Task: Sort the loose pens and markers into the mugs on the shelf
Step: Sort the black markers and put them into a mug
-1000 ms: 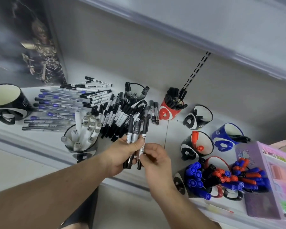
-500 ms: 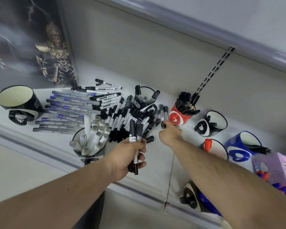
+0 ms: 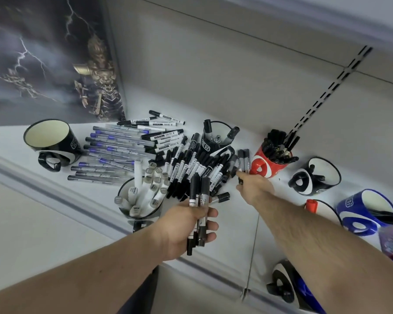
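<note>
Several slim black and grey plastic markers [image 3: 200, 201] stand bunched in the left hand [image 3: 186, 230], whose fingers curl round their barrels just above the front lip of the white shelf [image 3: 234, 225]. The right hand [image 3: 252, 185] reaches to the near edge of the heap of loose black-capped markers [image 3: 195, 165], its fingertips pinching the lower ends of a few grey-barrelled markers [image 3: 243, 158] that lie just beside the glossy red ceramic mug [image 3: 264, 165].

That mug is already crammed with black caps, so pushing more in could, in my judgement, tip it or spill what it holds. The smooth round barrels in the left fist look slippery; a loosened grip would likely let them slide out over the shelf edge. Dragging the grey ones free may also roll their neighbours, since the heap lies criss-crossed.

Farther left lie translucent pens with blue grips [image 3: 109, 152] in rough rows, near an empty black mug with a cream inside [image 3: 52, 141]. A black mug of chunky pale-grey markers [image 3: 143, 193] stands in front of the heap, a clear-walled black mug [image 3: 216, 141] behind it. To the right sit a black-and-white mug [image 3: 315, 180] and a glossy blue mug [image 3: 363, 211].
</note>
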`<state>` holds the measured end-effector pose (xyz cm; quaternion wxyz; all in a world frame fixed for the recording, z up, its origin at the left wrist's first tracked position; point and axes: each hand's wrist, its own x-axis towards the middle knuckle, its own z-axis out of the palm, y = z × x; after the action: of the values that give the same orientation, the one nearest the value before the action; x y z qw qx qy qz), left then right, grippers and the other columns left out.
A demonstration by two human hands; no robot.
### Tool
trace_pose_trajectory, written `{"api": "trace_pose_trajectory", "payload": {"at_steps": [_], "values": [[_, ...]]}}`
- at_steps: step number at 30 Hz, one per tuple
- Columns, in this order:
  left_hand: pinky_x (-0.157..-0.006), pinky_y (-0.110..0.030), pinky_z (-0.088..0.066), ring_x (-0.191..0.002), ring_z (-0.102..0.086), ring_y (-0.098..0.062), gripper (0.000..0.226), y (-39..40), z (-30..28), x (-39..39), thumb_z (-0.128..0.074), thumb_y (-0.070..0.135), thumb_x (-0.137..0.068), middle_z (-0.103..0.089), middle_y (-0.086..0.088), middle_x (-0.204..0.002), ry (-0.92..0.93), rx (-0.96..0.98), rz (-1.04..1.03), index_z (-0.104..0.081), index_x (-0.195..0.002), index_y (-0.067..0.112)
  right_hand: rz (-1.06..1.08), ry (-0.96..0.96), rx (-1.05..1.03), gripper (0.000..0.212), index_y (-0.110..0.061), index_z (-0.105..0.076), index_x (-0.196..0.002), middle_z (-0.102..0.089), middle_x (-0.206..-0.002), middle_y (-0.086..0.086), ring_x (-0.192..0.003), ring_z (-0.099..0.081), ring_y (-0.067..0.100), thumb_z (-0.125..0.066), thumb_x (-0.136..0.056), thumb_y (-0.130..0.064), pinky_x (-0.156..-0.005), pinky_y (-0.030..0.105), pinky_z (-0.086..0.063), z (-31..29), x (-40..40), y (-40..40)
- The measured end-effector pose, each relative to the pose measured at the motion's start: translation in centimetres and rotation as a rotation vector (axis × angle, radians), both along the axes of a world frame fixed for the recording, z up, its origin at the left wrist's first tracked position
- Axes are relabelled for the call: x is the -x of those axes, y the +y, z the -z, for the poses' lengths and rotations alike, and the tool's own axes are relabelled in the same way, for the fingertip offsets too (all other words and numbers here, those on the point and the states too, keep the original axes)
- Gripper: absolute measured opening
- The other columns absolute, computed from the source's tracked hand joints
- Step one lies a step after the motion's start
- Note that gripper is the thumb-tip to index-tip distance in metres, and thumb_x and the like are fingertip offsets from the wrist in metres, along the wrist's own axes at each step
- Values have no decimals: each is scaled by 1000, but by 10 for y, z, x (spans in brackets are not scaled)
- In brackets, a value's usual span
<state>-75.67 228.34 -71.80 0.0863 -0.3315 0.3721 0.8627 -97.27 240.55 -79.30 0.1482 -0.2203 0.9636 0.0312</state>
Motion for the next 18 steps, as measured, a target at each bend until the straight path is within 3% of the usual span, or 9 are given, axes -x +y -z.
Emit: {"api": "trace_pose_trajectory", "payload": {"at_steps": [6,10,13,15,18], "values": [[-77,-44,-55,-77,-69,-25,17,1,-1,5,-50,11,-100,-72,-8,-92,35,-18,-11,-64,-108,7,-144,34,-47,39,-33,-45,-136,-57,-119,10,-108,-56,32,-48,-98,-41,-85,32,-49,2,-26,11],[-79,-44,-55,-88,-71,-25,20,-1,-1,2,-50,11,-99,-74,-9,-105,31,-17,9,-62,-116,6,-126,-207,-53,38,-33,-45,-129,-54,-116,9,-104,-57,30,-53,-92,-39,-75,30,-45,-8,-55,27],[-83,-44,-55,-96,-71,-25,23,1,-1,-2,-50,10,-99,-73,-9,-109,28,-20,42,-62,-118,8,-178,-399,-169,50,-32,-43,-137,-55,-130,7,-112,-56,26,-56,-89,-40,-84,29,-47,-22,-64,41],[-88,-46,-53,-102,-70,-26,23,2,-1,-5,-52,10,-98,-72,-9,-111,26,-35,66,-63,-117,10,-119,-384,-157,53,-33,-40,-141,-56,-133,3,-112,-57,24,-55,-91,-41,-82,28,-47,-29,-61,44],[-91,-47,-52,-106,-68,-26,26,1,-1,-8,-54,9,-95,-72,-9,-113,30,-61,84,-61,-120,8,163,-219,41,47,-27,-41,-130,-59,-108,5,-89,-60,24,-57,-91,-45,-59,28,-43,-27,-47,37]]}}
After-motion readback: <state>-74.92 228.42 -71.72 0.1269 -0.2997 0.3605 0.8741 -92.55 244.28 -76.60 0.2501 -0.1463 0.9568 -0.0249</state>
